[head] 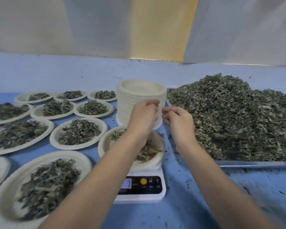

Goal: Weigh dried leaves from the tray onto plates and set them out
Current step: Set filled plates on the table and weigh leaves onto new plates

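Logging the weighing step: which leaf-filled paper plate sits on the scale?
The white paper plate beneath the left forearm, atop the white digital scale; all others rest on the blue cloth.

Soft, even light, barely any shadows. Left hand [143, 116] and right hand [178, 120] are a bit motion-smeared. Plates [76, 158] far left of the left hand stretch from fisheye; warm glare strip on the wall [155, 30] beyond both hands.

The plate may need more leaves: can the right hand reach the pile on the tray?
Probably yes. The right hand hovers just beside the pile on the tray, and nothing stands between them.
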A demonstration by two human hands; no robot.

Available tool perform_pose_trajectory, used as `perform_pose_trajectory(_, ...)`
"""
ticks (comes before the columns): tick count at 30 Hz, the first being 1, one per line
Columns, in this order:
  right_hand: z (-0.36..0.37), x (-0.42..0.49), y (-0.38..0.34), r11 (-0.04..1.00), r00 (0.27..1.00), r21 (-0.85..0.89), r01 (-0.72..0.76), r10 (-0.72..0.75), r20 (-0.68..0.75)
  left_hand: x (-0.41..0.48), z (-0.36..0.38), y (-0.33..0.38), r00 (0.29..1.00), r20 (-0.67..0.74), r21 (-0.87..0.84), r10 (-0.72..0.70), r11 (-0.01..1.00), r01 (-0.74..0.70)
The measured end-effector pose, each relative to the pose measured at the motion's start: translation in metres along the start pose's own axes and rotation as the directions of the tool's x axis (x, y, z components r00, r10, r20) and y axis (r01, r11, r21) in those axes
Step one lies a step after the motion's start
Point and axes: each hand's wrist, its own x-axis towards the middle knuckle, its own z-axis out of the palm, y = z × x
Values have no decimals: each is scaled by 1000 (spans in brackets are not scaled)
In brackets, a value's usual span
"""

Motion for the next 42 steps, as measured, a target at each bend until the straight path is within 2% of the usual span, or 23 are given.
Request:
perform_pose_trajectory(3,17,-4,3,999,999,-41,27,-25,43,-3,-33,2,1000,-27,-32,-1,1000,0)
perform_pose_trajectory(8,23,-5,11,1000,995,-20,-23,25,101,-10,-78,-2,993,-119,-28,13,999,-16)
perform_pose_trajectory(13,19,-10,17,997,991,-83,0,11,133,-10,-102,-17,966,-235,227,108,972,-53)
perform_pose_trajectory(19,22,-12,18,997,988,-77,-26,37,150,-9,-102,-29,962,-261,281,83,960,-7)
perform_pose_trajectory(30,24,-14,15,991,981,60,-119,108,159,-9,-101,-32,967,-255,168,-25,983,70)
perform_pose_trajectory(36,21,-16,4,909,952,313,-275,212,221,-8,-107,-25,939,-318,47,-128,987,151)
perform_pose_trajectory(39,24,-18,-4,890,955,366,-274,206,213,-4,-114,-19,925,-325,-32,-195,980,195)
perform_pose_trajectory(42,32,-22,-9,900,959,354,-254,188,212,-2,-122,-14,921,-323,-29,-217,975,220)
